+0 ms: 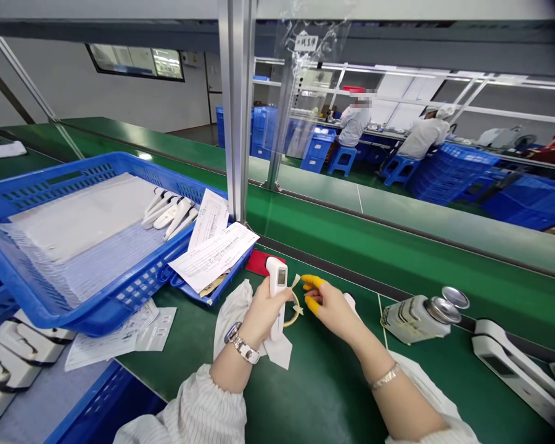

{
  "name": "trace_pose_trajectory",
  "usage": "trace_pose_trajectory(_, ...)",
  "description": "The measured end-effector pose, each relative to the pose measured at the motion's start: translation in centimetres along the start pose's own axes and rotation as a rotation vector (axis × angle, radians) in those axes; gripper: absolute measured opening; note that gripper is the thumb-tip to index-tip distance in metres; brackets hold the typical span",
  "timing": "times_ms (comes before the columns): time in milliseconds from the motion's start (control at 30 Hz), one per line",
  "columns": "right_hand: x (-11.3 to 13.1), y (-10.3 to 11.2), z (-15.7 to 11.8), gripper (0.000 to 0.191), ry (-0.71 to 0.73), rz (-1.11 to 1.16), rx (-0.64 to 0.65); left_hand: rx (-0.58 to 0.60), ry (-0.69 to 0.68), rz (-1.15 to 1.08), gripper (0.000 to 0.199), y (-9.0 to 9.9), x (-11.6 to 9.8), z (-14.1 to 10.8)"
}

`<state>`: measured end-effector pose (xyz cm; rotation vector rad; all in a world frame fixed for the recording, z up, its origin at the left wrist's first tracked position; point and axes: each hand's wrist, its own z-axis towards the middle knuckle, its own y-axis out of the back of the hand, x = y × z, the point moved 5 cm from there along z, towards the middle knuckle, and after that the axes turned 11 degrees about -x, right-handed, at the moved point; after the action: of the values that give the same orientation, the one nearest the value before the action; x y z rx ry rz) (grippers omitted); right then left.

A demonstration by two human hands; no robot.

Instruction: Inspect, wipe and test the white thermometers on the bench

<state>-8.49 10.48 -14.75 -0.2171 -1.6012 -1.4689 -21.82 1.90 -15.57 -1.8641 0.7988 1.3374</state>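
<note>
My left hand (263, 308) is closed around a white infrared thermometer (276, 271), held upright with its small grey screen facing me. To its right, my right hand (326, 301) has yellow finger cots on some fingers. Its thumb and bent fingers are apart, with nothing visible between them. Between the hands is a narrow yellowish tape roll (296, 316) with a loose end sticking up, close to the right fingertips. A white cloth (231, 311) lies beside the left wrist. Another white object (350, 300) is mostly hidden behind my right forearm.
At left, a blue basket (115, 308) holds several white thermometers (169, 213). Papers (213, 256) lie over a small blue tray (210, 301). At right stand a metal-topped bottle (416, 317) and white devices (513, 364). A metal post (237, 123) rises behind the bench. Two people sit in the background.
</note>
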Motion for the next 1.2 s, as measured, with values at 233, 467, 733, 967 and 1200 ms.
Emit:
trace_pose_trajectory(233,0.0,-1.0,-1.7,0.032,-0.102,0.185,0.014,0.049,-0.113,0.231,0.022,-0.7,0.4,-0.3)
trace_pose_trajectory(467,-0.1,-1.3,-2.0,0.036,-0.165,0.601,0.009,0.075,-0.182,0.411,0.022,-1.2,0.3,-0.8)
trace_pose_trajectory(733,-0.6,0.2,-3.0,0.042,-0.257,0.952,-0.188,0.150,-0.137,0.226,0.026,-1.9,0.3,-1.2)
trace_pose_trajectory(967,0.1,-0.3,-3.3,0.039,-0.235,1.091,-0.334,0.127,-0.132,0.078,0.025,-2.4,-0.3,-2.0)
trace_pose_trajectory(1200,1.1,-0.2,-3.7,0.039,-0.242,1.109,-0.340,0.072,-0.132,0.067,0.019,-2.2,-0.4,-2.1)
